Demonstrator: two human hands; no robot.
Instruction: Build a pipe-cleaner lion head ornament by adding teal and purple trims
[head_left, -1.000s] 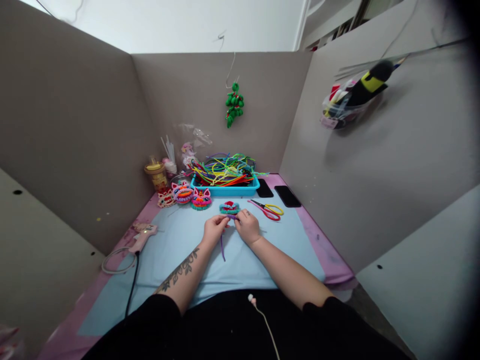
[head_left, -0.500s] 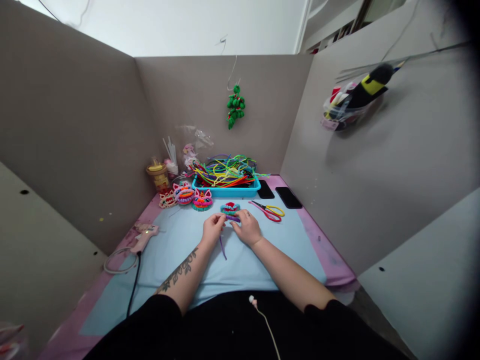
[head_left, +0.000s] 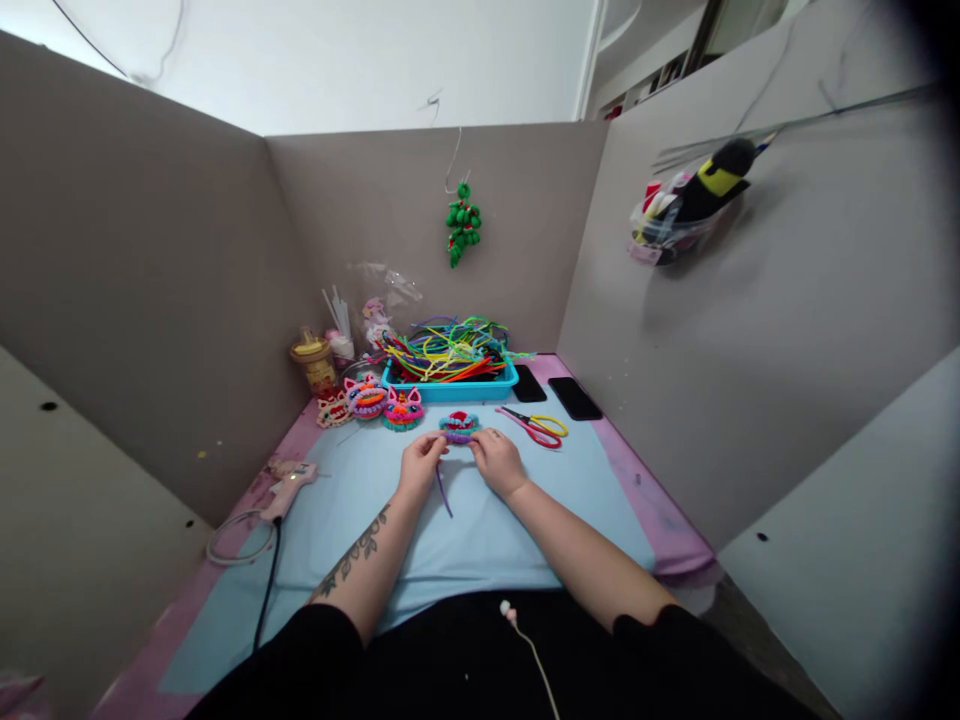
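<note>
A short coiled purple pipe cleaner spans the gap between my two hands, over the light blue cloth. My left hand pinches its left end, and a loose purple tail hangs down beside the fingers. At the right end, my right hand grips it between thumb and fingers. Just beyond lies a teal and red fuzzy piece. Scissors with red and yellow handles lie right of my right hand.
A blue tray piled with colorful pipe cleaners stands at the back. Two black phones lie right of it. Finished fuzzy faces sit to the left, and a pink glue gun with its cable lies at the far left.
My right hand's fingers have shifted to the right end of the purple piece, so more of it shows between the hands. The whole view has tilted slightly.
</note>
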